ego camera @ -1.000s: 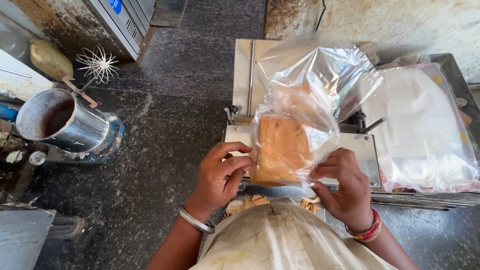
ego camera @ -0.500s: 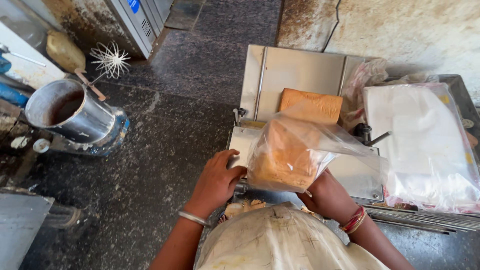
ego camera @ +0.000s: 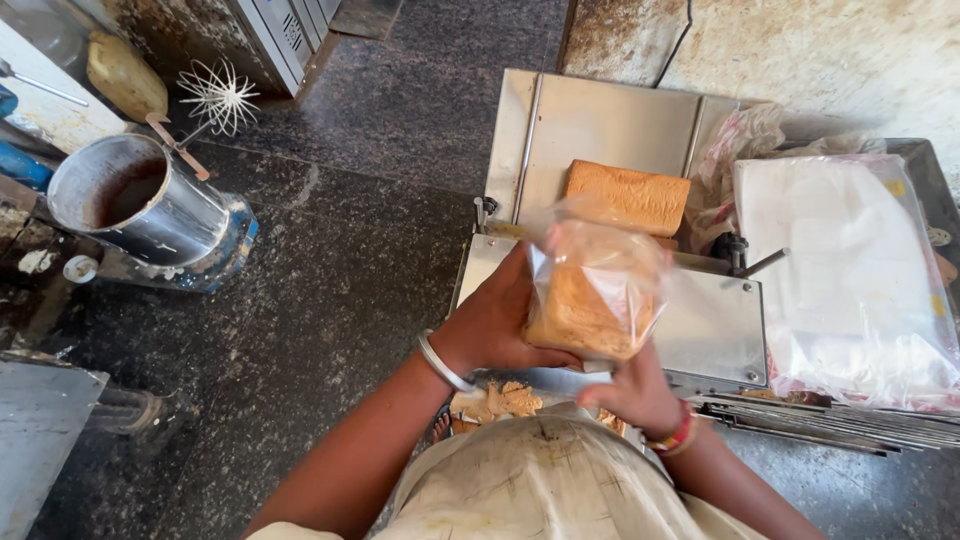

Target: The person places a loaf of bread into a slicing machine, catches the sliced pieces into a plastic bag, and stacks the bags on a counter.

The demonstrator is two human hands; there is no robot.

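Left hand: fingers wrapped round the side of the bagged loaf, gripping it.
Right hand: under the loaf's near end, pinching the bag.
Loaf position: held above the metal slicer table.
Behind: bare loaf on the slicer.
Right: stack of plastic bags.
Left: steel can, whisk.
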